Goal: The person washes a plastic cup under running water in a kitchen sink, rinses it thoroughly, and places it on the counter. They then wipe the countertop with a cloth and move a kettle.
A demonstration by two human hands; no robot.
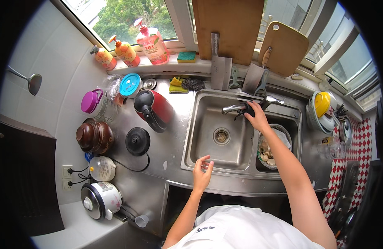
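My right hand (256, 116) reaches over the sink's divider, its fingers on a dark, cloth-like piece (248, 109) at the chrome faucet (233, 108). The hand hides part of that piece, so how it is fastened cannot be told. Loose dark ends hang from it below the spout. Over the front rim of the large steel basin (207, 124) hovers my left hand (202, 174), fingers apart and holding nothing. A drain strainer (221, 136) sits in the basin floor. Under my right forearm, the smaller basin holds a bag-lined bin (267, 155) with eggshells and scraps.
A red electric kettle (161, 109) stands left of the sink, near its black base (137, 141). Behind the basins lean a cleaver (221, 68), another knife (253, 77) and two peelers. A rice cooker (101, 200) stands front left; a bowl basket (317, 113) is at right.
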